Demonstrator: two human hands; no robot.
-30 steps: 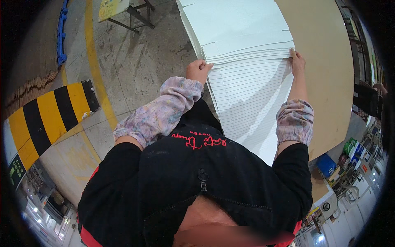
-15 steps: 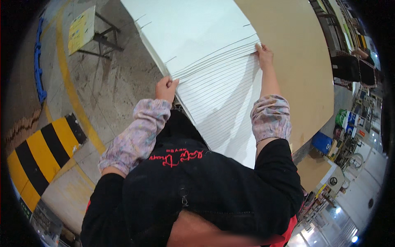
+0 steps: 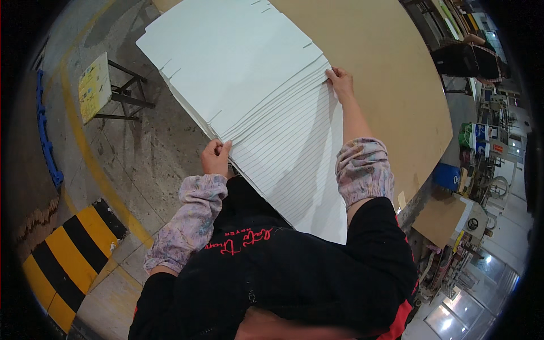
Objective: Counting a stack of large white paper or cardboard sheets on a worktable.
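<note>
A tall stack of flat white cardboard sheets (image 3: 283, 153) with notched edges lies on a brown table (image 3: 396, 73). My left hand (image 3: 216, 157) pinches the near left corner of the upper bundle of sheets (image 3: 226, 62). My right hand (image 3: 340, 82) grips the right edge of the same bundle. The upper sheets are fanned and lifted slightly off the lower ones. Both forearms wear patterned sleeve covers over a black top.
A small metal stand with a yellow sign (image 3: 96, 88) is on the concrete floor at left. Yellow floor line, blue chain barrier (image 3: 48, 147) and a black-yellow striped block (image 3: 68, 255) lie left. Another person (image 3: 464, 56) sits far right near boxes and a blue bin (image 3: 447, 175).
The view has tilted so the stack appears further left and up. My hands stay on the bundle's edges, which has slid away from me over the lower sheets.
</note>
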